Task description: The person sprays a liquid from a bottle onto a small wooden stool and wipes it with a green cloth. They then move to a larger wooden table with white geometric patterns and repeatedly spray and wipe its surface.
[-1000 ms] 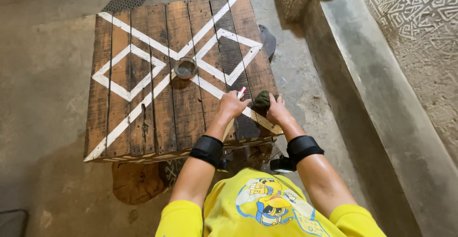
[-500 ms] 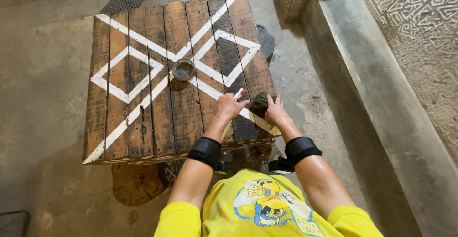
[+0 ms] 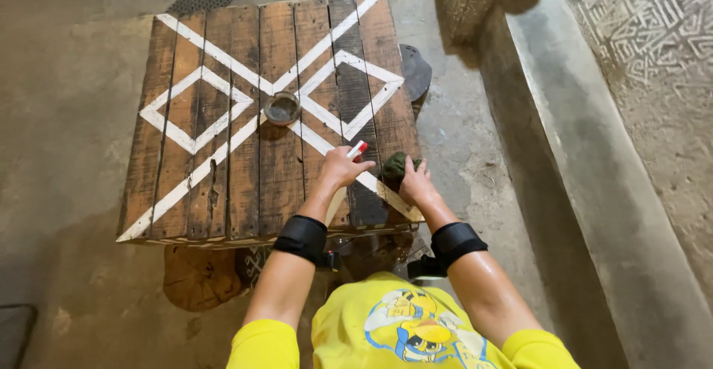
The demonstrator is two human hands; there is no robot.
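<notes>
Since a second ago, your two hands have drawn slightly apart: the left hand [image 3: 343, 167] has shifted leftward off the cloth, the right hand [image 3: 416, 185] stays on it. Item, left hand: fingers curled shut around a small white object with a red tip [image 3: 358, 148], the tip pointing up and away from you; what the object is cannot be told. Item, right hand: fingers pressed together and flat on a dark green cloth [image 3: 395, 165], which lies bunched on the wooden pallet table [image 3: 223, 191] near its right front corner, just beyond your right fingertips and just right of the left hand. Your right hand is the nearer to the cloth, touching it. Item, small round tin [image 3: 282, 108]: stands at the centre of the painted white diamond pattern, well apart from both hands, ahead and left. Both wrists carry black bands.
</notes>
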